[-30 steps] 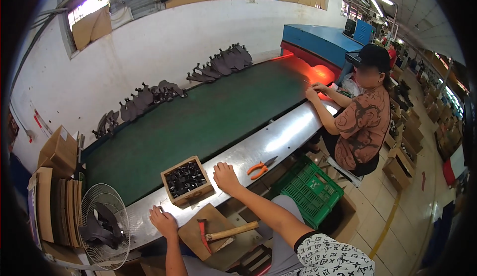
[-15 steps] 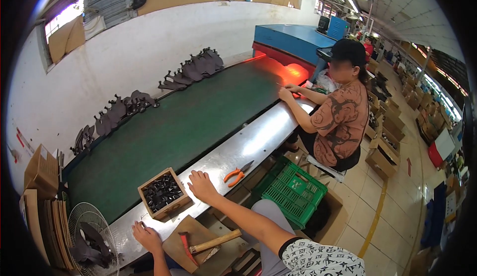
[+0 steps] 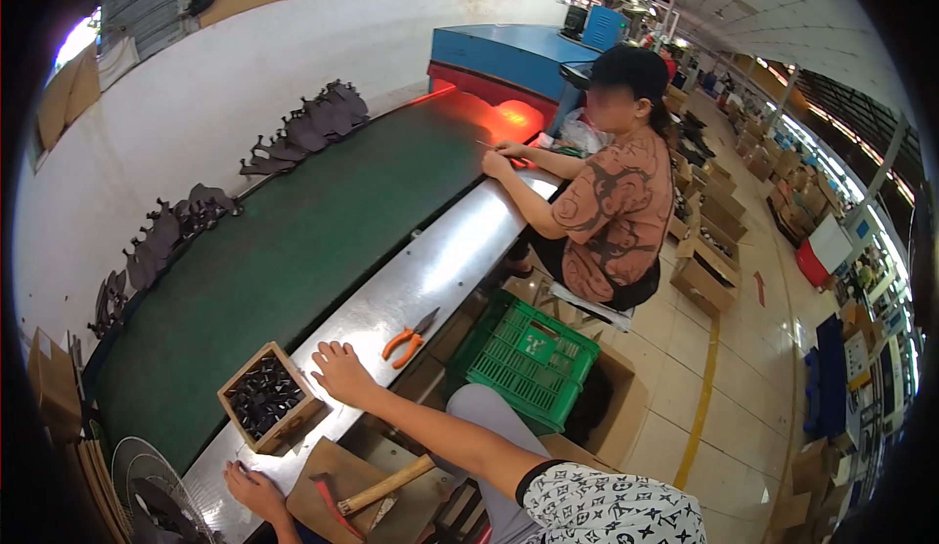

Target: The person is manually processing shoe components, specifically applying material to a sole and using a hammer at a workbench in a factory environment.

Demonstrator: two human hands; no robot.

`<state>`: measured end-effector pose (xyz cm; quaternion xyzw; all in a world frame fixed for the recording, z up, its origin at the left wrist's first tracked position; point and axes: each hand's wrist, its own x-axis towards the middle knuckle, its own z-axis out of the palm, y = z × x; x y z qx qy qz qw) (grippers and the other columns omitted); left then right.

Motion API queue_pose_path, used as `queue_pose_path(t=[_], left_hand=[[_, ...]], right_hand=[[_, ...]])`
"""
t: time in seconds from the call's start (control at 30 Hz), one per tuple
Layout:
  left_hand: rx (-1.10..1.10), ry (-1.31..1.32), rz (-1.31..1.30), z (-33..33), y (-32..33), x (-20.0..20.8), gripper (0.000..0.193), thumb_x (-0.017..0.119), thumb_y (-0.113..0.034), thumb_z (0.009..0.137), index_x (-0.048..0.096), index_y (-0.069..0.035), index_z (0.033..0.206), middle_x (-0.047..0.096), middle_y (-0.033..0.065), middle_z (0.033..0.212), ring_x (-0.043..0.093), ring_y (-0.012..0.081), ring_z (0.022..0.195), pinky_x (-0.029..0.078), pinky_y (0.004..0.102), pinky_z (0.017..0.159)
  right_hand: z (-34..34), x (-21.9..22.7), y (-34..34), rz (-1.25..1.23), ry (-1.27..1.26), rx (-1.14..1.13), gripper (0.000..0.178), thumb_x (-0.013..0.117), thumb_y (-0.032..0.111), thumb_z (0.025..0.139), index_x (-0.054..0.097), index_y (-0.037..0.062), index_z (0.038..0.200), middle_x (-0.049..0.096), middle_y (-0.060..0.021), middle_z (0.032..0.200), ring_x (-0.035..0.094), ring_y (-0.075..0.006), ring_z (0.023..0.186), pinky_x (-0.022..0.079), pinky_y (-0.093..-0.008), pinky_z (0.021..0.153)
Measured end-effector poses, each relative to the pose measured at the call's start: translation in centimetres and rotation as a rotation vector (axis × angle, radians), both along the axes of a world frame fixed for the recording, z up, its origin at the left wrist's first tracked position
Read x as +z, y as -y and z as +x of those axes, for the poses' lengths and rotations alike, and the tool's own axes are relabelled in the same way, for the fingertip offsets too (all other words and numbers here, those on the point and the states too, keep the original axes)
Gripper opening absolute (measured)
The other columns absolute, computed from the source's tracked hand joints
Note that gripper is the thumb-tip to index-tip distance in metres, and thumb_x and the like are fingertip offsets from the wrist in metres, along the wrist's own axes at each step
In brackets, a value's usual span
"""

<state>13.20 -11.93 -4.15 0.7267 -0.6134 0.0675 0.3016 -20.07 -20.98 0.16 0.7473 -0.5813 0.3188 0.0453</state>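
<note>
My right hand (image 3: 342, 376) rests on the shiny metal ledge (image 3: 440, 255), fingers spread and holding nothing. Nearer me, my left hand (image 3: 256, 493) lies on the same ledge, open and empty. Between them stands a wooden box (image 3: 291, 432) full of small black parts (image 3: 264, 394). Orange-handled pliers (image 3: 401, 344) lie on the ledge to the right of my right hand. A hammer (image 3: 391, 483) with a red head and wooden handle lies on a brown board (image 3: 315, 461) in front of me.
A green conveyor belt (image 3: 293, 250) runs beyond the ledge, with dark curved pieces (image 3: 323, 118) along its far edge. A co-worker (image 3: 616, 202) sits at the right, near a red-lit blue machine (image 3: 509, 50). A green crate (image 3: 528, 358) stands beside my leg; a fan (image 3: 147, 476) is lower left.
The whole view has swung to the right, so the belt, box and co-worker appear further left. Both hands stay in place on the ledge.
</note>
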Motion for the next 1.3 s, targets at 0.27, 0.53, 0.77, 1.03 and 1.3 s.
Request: queue_pose_path(t=[0.27, 0.53, 0.77, 1.03, 1.3], left_hand=[[0.06, -0.024, -0.038, 1.7, -0.2, -1.5, 0.039, 0.048, -0.003, 0.091, 0.056, 0.005, 0.128, 0.057, 0.0242, 0.136, 0.048, 0.0412, 0.131, 0.036, 0.0478, 0.111], [0.048, -0.043, -0.03, 0.9, -0.8, -0.5, 0.036, 0.051, 0.0, 0.086, 0.059, 0.005, 0.121, 0.059, 0.0249, 0.131, 0.049, 0.0425, 0.131, 0.036, 0.0483, 0.111], [0.08, -0.069, -0.051, 1.0, -0.8, -0.6, 0.049, 0.054, -0.006, 0.085, 0.052, 0.006, 0.132, 0.056, 0.0275, 0.132, 0.05, 0.0444, 0.125, 0.036, 0.0501, 0.109], [0.129, -0.16, 0.005, -1.5, -1.1, 0.8, 0.056, 0.052, -0.008, 0.084, 0.046, 0.007, 0.137, 0.054, 0.0265, 0.133, 0.048, 0.0443, 0.126, 0.034, 0.0504, 0.113], [0.093, -0.108, 0.067, -0.7, -1.8, 1.4, 0.031, 0.052, -0.012, 0.086, 0.058, -0.003, 0.115, 0.056, 0.0215, 0.136, 0.045, 0.0408, 0.134, 0.029, 0.0551, 0.115]], right_hand=[[0.7, 0.4, -0.3, -0.046, 0.003, 0.034, 0.031, 0.063, 0.028, 0.09, 0.057, 0.0041, 0.109, 0.052, -0.0144, 0.112, 0.05, -0.0296, 0.104, 0.039, -0.0425, 0.089], [0.9, -1.0, -0.4, -0.094, 0.003, -0.015, 0.05, 0.062, 0.031, 0.092, 0.049, -0.0003, 0.129, 0.055, -0.0124, 0.111, 0.052, -0.0283, 0.105, 0.04, -0.0415, 0.092], [1.6, -2.2, 0.6, -0.223, 0.174, 0.082, 0.028, 0.06, 0.024, 0.092, 0.057, 0.0016, 0.108, 0.058, -0.0158, 0.102, 0.057, -0.0334, 0.096, 0.043, -0.047, 0.084], [-0.3, -2.7, 0.0, -0.133, 0.106, 0.243, 0.01, 0.058, 0.014, 0.088, 0.061, 0.0058, 0.092, 0.06, -0.0137, 0.101, 0.057, -0.0347, 0.099, 0.041, -0.0501, 0.084], [0.5, -1.2, -1.1, -0.171, 0.189, 0.169, 0.021, 0.056, 0.011, 0.092, 0.056, 0.0, 0.11, 0.058, -0.0161, 0.112, 0.054, -0.0356, 0.106, 0.041, -0.0474, 0.093]])
